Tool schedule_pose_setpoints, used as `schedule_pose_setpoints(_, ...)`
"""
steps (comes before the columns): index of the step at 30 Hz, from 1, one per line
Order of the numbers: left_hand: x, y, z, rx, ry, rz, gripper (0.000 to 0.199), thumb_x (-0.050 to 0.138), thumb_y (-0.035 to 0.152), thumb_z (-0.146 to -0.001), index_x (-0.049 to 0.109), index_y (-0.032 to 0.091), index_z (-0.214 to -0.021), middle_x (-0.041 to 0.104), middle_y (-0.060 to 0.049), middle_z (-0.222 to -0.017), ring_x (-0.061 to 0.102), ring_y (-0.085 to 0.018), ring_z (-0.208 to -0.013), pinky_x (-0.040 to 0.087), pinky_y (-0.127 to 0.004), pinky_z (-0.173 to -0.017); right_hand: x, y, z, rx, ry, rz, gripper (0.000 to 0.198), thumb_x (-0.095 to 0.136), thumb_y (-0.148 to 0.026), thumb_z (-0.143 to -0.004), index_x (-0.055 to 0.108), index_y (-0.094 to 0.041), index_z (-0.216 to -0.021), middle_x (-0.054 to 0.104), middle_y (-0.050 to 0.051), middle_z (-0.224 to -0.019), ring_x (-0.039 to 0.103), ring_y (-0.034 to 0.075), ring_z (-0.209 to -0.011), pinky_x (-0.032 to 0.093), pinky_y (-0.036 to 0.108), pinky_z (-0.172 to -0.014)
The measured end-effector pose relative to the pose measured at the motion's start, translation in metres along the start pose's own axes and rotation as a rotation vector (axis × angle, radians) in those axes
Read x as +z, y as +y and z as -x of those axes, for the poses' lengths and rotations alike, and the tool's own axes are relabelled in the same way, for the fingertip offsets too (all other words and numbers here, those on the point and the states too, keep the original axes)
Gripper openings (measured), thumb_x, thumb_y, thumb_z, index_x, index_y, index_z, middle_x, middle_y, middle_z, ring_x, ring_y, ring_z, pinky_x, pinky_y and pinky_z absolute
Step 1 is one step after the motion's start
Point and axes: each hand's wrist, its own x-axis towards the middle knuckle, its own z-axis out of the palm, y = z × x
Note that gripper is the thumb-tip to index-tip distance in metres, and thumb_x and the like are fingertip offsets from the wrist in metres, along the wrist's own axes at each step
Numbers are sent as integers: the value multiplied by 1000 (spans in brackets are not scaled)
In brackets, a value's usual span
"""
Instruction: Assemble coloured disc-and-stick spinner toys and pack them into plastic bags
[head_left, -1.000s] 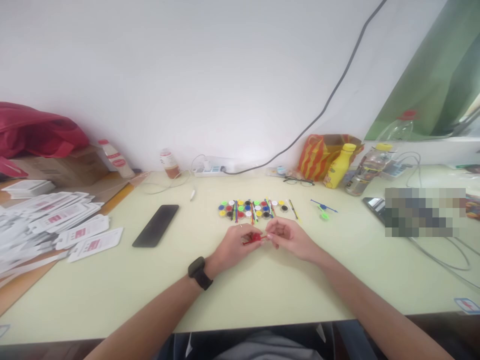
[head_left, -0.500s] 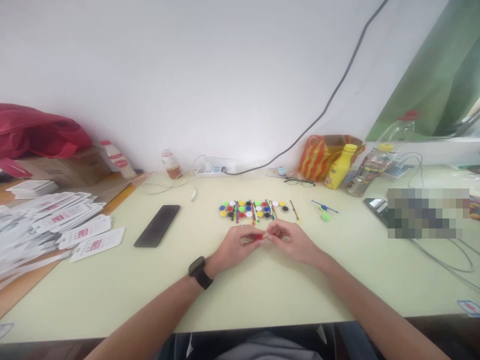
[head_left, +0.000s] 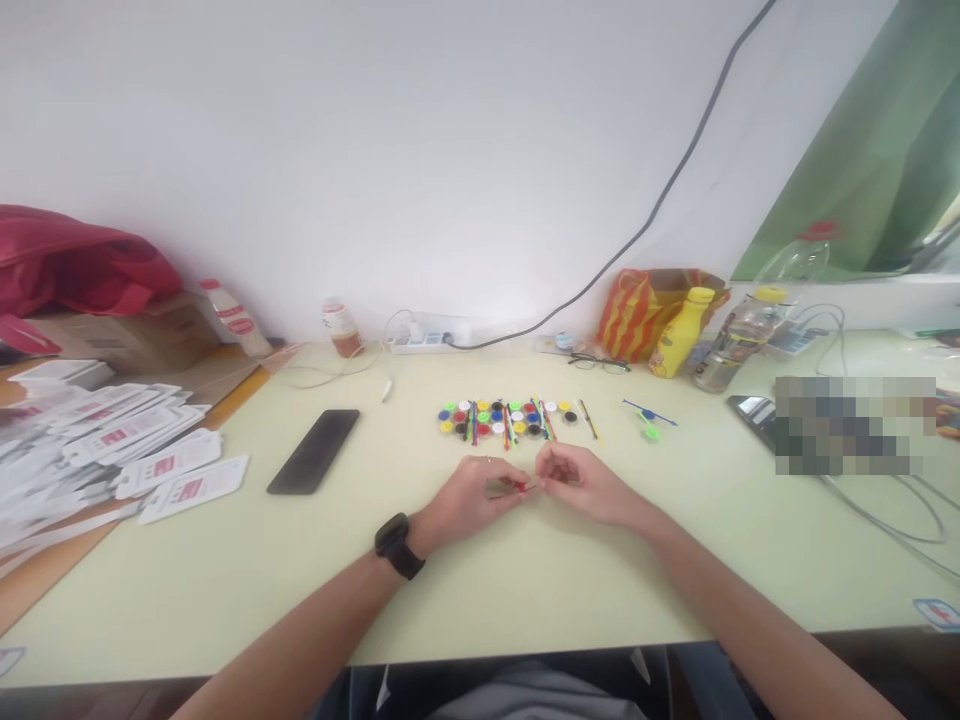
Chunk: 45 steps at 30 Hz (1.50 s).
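Observation:
My left hand (head_left: pixel 466 497) and my right hand (head_left: pixel 579 481) meet at the middle of the pale green table (head_left: pixel 450 590). Between their fingertips is a small red piece (head_left: pixel 520 486) with a thin stick through it; both hands pinch it. My left wrist wears a black watch (head_left: pixel 397 545). Just beyond the hands lies a row of small coloured round caps and thin coloured sticks (head_left: pixel 506 418). To the right of that row rests a small blue and green spinner on a stick (head_left: pixel 649 420).
A black phone (head_left: pixel 313 451) lies left of the hands. White cards (head_left: pixel 112 445) are piled at far left. Along the wall stand a power strip (head_left: pixel 427 338), small bottles, glasses (head_left: pixel 598 363), a yellow bottle (head_left: pixel 679 331), an orange bag (head_left: pixel 652 305) and clear bottles. Cables run at right.
The hands have closed in on the red piece and sunk slightly toward the table; less of the red piece shows now than a second ago.

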Motion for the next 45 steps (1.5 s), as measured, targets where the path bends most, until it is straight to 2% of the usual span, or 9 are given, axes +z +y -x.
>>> schedule_pose_setpoints(7,0,4,1,28,-4,46,14,73,30,-93,77,18,-97,78,-6,-89,73,-19,-80,59,-29,-77,0,-6,1,14,-15,-74,34,71,-52,-92,58,-21,-93,59,2,-85,55,17,-77,46,30,-71)
schedule_pose_setpoints(15,2,8,-2,-100,-96,335,28,74,38,-94,77,15,-110,77,-12,-106,73,-23,-97,59,-38,-96,-3,-1,-4,7,60,-93,31,68,-51,-94,59,-21,-95,60,2,-89,56,16,-76,47,30,-70)
schedule_pose_setpoints(23,1,-5,-7,-212,62,488,31,82,40,-87,74,14,-102,76,-11,-102,73,-21,-95,60,-36,-93,-9,4,-3,-114,307,198,32,58,-49,-100,74,-24,-110,68,8,-100,63,23,-90,51,36,-76)
schedule_pose_setpoints(30,-4,-2,-8,-265,75,535,34,87,40,-82,75,14,-102,78,-11,-101,75,-23,-96,61,-38,-93,3,7,0,-112,255,20,63,50,-51,-104,29,-32,-161,57,2,-94,52,17,-73,48,32,-71)
schedule_pose_setpoints(33,-4,-2,-9,-260,89,547,35,87,40,-82,75,14,-101,79,-11,-102,76,-23,-97,61,-38,-94,5,9,0,-92,289,-12,49,51,-56,-103,51,-30,-144,57,2,-96,47,15,-66,44,30,-65)
schedule_pose_setpoints(35,-4,-2,-9,-256,94,561,35,87,40,-82,75,14,-102,79,-12,-104,76,-24,-98,61,-39,-94,3,10,1,-50,240,4,43,48,-60,-103,70,-23,-101,56,2,-80,44,14,-61,41,30,-60)
schedule_pose_setpoints(38,-4,-3,-9,-260,108,570,35,87,40,-82,74,13,-101,79,-13,-105,76,-24,-98,61,-40,-95,-3,10,2,26,121,0,71,39,-65,-104,40,-21,-48,32,-2,-49,31,13,-49,31,32,-53)
schedule_pose_setpoints(40,-4,-3,-9,-264,113,566,35,87,39,-82,74,13,-101,79,-13,-105,76,-24,-98,61,-39,-95,-6,8,1,17,127,-27,75,40,-66,-103,33,-22,-44,28,-2,-46,28,12,-47,28,32,-53)
schedule_pose_setpoints(45,-4,-2,-9,-253,93,553,34,86,40,-83,74,14,-101,79,-12,-103,76,-24,-98,61,-39,-94,-2,2,-2,-12,157,-94,49,63,-65,-94,56,-21,-73,57,0,-67,47,14,-59,38,29,-59)
